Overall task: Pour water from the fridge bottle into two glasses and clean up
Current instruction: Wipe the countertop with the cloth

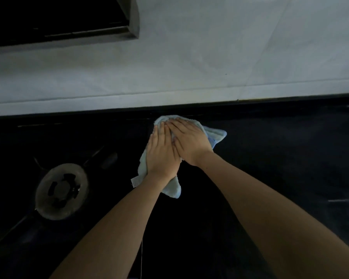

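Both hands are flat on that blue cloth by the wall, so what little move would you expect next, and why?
Probably a sweep of the cloth back toward the person. The left hand and right hand press it flat on the dark counter, right at the wall edge, so there is no room to push further.

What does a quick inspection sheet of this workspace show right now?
Surface: dark counter, dimly lit.
Job's things: light blue cloth lies on the counter under both hands; bottle and glasses not seen.
Clutter: gas burner left of the cloth.
Hands: left hand and right hand press flat on the cloth, the right partly overlapping the left.
Cables: nothing seen.
Surroundings: pale wall behind the counter; dark hood upper left.
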